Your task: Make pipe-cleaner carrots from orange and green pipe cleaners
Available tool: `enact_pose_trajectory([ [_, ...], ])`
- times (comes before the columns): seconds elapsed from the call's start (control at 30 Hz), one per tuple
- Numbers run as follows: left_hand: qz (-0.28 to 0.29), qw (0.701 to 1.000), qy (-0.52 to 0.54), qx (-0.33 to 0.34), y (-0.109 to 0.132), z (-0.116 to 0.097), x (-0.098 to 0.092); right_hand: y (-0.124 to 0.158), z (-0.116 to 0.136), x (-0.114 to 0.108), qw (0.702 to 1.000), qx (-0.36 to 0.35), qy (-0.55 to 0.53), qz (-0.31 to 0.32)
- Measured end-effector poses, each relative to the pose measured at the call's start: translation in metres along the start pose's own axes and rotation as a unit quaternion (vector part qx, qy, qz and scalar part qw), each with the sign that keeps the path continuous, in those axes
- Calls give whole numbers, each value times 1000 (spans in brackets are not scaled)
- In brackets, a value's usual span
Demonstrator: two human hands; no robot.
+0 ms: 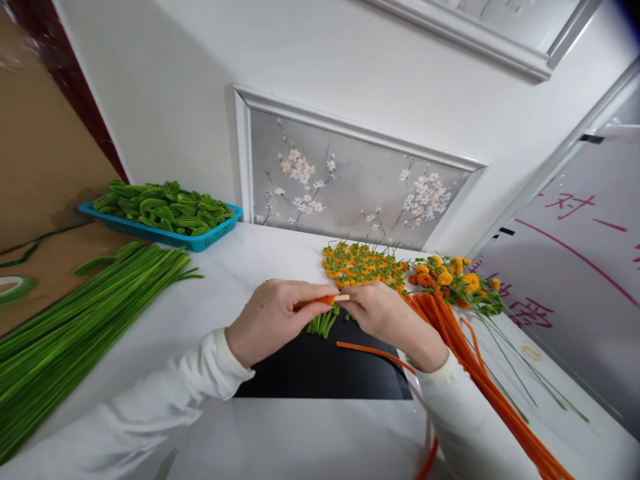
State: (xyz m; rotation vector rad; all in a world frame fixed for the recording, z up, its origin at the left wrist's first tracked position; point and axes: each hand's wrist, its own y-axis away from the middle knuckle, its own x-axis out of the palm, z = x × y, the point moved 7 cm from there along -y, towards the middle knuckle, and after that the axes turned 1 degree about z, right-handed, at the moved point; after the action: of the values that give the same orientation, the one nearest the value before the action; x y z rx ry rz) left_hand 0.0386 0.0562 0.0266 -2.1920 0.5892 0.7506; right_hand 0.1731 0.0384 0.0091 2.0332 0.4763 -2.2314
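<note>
My left hand [265, 320] is closed around a coil of fuzzy orange pipe cleaner [327, 301] wound on a pale wooden stick [342, 298]. The stick's bare end sticks out toward my right hand [387, 320], whose fingers are pinched together at that end; its fingertips are partly hidden. Both hands are above a black mat [315, 373]. Short green pipe cleaner pieces [324, 323] lie on the mat just behind the hands. A loose orange pipe cleaner [370, 349] curves across the mat below my right wrist.
Long green pipe cleaners [100, 320] lie at left, before a blue basket [200, 241] of green fuzzy pieces. Small orange-and-green flowers [360, 263] and a stemmed bunch [450, 277] are at the back. Orange pipe cleaners [480, 373] run along the right. A wall [175, 87] stands behind.
</note>
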Motion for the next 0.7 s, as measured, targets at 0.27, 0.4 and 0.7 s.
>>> enact_pose_trajectory([
  [0.27,-41,992,106,-53,-3,19,-5,10,14,-4,999,-48,-24,7],
  [0.4,0,987,143,-74,-5,22,-3,12,15,-8,998,-52,-34,3],
  [0.7,81,964,236,-90,-8,14,2,12,12,-8,999,-43,-24,6],
])
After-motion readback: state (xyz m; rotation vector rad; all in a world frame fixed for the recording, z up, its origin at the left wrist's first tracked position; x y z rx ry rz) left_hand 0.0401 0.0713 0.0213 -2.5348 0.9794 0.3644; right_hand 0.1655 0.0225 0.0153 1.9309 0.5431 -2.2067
